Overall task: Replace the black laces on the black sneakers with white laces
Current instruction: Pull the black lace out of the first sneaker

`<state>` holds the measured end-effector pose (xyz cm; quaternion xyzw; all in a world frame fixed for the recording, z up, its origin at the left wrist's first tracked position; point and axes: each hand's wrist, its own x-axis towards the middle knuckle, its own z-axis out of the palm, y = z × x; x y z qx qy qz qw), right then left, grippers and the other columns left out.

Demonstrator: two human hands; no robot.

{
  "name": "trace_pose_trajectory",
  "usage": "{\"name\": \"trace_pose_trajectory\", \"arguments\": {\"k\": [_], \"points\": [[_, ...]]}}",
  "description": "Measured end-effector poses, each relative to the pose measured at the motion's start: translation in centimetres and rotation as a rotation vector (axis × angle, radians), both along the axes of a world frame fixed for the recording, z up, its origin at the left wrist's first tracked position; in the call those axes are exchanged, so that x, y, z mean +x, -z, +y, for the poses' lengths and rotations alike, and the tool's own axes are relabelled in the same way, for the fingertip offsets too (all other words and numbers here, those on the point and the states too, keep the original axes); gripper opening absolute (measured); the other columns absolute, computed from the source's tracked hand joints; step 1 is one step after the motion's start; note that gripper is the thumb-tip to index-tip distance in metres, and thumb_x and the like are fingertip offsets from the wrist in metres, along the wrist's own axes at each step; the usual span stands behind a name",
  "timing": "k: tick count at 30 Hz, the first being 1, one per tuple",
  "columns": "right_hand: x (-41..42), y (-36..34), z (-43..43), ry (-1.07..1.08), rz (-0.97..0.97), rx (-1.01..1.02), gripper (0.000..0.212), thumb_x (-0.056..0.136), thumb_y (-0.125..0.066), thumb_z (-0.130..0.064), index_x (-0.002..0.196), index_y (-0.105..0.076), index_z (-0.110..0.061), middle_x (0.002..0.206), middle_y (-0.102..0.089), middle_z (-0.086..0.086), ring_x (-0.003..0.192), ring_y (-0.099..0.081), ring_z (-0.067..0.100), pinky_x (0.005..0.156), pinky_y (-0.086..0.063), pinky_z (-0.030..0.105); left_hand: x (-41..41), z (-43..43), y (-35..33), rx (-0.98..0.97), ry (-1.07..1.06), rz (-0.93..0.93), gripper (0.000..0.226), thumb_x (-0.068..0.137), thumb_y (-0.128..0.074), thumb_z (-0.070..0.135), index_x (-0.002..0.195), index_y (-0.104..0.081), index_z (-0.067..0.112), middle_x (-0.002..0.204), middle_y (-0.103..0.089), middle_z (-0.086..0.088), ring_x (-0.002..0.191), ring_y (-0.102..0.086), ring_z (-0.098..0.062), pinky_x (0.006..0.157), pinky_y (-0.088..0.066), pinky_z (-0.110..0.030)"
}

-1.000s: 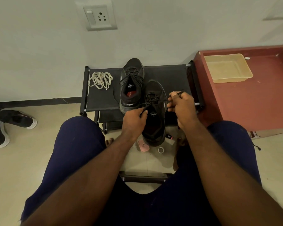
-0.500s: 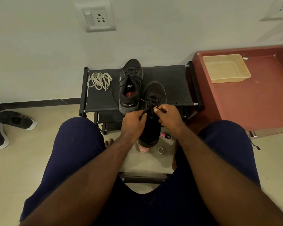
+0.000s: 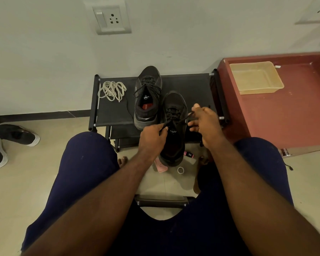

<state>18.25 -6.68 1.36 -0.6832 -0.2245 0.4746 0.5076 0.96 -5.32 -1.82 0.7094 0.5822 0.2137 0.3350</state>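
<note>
You sit facing a low black fabric-topped metal rack (image 3: 116,115) against the wall. Your left hand (image 3: 151,137) pinches one end of the thin black lace (image 3: 175,120) between thumb and fingertips, beside the tongue of the nearer black mesh sneaker (image 3: 174,145). Your right hand (image 3: 204,119) grips the other end of that lace, fingers partly fanned, thumb side pressing it; lace runs taut between both hands across the eyelets. That sneaker's toe rests on the rack's front edge, its heel hangs toward you over the floor. The second black sneaker (image 3: 148,97), still laced black, stands on the rack just left of it, touching. Loose bundle of flat white laces (image 3: 112,90) lies on the rack's left part, apart from both shoes. A beige plastic tray (image 3: 255,78) sits on the reddish-brown cabinet top (image 3: 288,115) to the right.
</note>
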Motion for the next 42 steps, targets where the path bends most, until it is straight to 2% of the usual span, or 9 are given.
{"name": "trace_pose_trajectory", "arguments": {"k": [6,10,18,21,25,28,34,37,42], "points": [[-2.6,2.4,-0.8,-0.374,-0.517,-0.078,0.024,0.097,-0.062,-0.028,0.086,-0.065,-0.006,0.07,-0.063,0.011,0.064,-0.06,0.027,0.065,-0.056,0.046,-0.2,0.0,0.2,0.015,0.017,0.048,0.021,0.098,-0.054,0.026,0.096,-0.073,0.017,0.07,-0.064,0.006,0.064,-0.057,-0.009,0.054,-0.039,-0.017],[-2.2,2.3,-0.6,-0.385,-0.528,-0.15,0.027,0.098,-0.059,-0.026,0.086,-0.057,-0.002,0.075,-0.062,0.02,0.071,-0.062,0.04,0.065,-0.055,0.049,-0.2,-0.1,0.3,-0.005,0.026,0.044,0.021,0.098,-0.054,0.026,0.098,-0.073,0.018,0.073,-0.066,0.003,0.066,-0.059,-0.01,0.055,-0.037,-0.017],[2.1,-3.2,-0.5,-0.393,-0.445,-0.062,0.018,0.103,-0.048,-0.013,0.088,-0.057,-0.011,0.069,-0.062,0.006,0.053,-0.056,0.017,0.049,-0.044,0.029,-0.1,-0.2,0.0,-0.018,0.007,0.031,0.022,0.098,-0.054,0.026,0.099,-0.074,0.016,0.072,-0.065,0.004,0.064,-0.057,-0.006,0.054,-0.035,-0.014],[3.0,-3.5,-0.8,-0.249,-0.479,0.05,0.018,0.103,-0.047,-0.011,0.115,-0.06,-0.015,0.097,-0.07,0.001,0.074,-0.065,0.012,0.066,-0.053,0.031,0.1,-0.2,-0.3,-0.041,-0.002,-0.002,0.023,0.098,-0.054,0.026,0.103,-0.074,0.015,0.076,-0.069,0.001,0.068,-0.062,-0.011,0.058,-0.043,-0.018],[1.8,-2.9,-1.5,-0.444,-0.456,-0.072,0.073,0.1,-0.06,-0.017,0.159,-0.017,-0.012,0.146,-0.05,-0.003,0.109,-0.056,0.006,0.091,-0.045,0.022,0.2,-0.2,-0.5,-0.043,-0.014,-0.043,0.022,0.098,-0.055,0.024,0.103,-0.075,0.016,0.077,-0.071,-0.001,0.069,-0.063,-0.01,0.054,-0.04,-0.01],[-0.2,-2.0,-2.7,-0.562,-0.422,-0.143,0.065,0.09,-0.074,-0.023,0.146,-0.043,-0.017,0.11,-0.061,-0.014,0.098,-0.063,0.005,0.085,-0.051,0.02,0.3,-0.1,-0.9,-0.029,-0.046,-0.097,0.022,0.098,-0.056,0.022,0.101,-0.075,0.013,0.079,-0.071,0.001,0.068,-0.062,-0.005,0.055,-0.04,-0.005],[-2.9,-0.1,-2.8,-0.52,-0.82,-0.285,0.031,0.093,-0.061,-0.021,0.123,-0.056,-0.019,0.11,-0.067,0.008,0.103,-0.064,0.029,0.088,-0.055,0.043,0.8,-0.7,-1.5,0.027,0.012,-0.031,0.023,0.098,-0.055,0.024,0.11,-0.074,0.016,0.083,-0.073,0.0,0.073,-0.065,-0.011,0.062,-0.049,-0.016],[-3.4,0.5,-2.8,-0.449,-0.848,-0.272,0.021,0.094,-0.055,-0.02,0.115,-0.057,-0.016,0.103,-0.068,0.01,0.098,-0.065,0.031,0.083,-0.056,0.045,1.0,-1.1,-1.6,0.082,0.133,0.127,0.032,0.099,-0.052,0.024,0.126,-0.066,0.012,0.103,-0.071,-0.008,0.093,-0.066,-0.023,0.081,-0.054,-0.038],[-3.1,0.6,-2.7,-0.36,-0.852,-0.29,0.023,0.093,-0.055,-0.023,0.116,-0.059,-0.022,0.104,-0.069,0.009,0.098,-0.064,0.032,0.084,-0.055,0.047,1.7,-2.5,-1.7,0.104,0.255,0.201,0.037,0.101,-0.047,0.02,0.131,-0.06,0.002,0.122,-0.064,-0.014,0.107,-0.061,-0.029,0.091,-0.049,-0.039]]}}
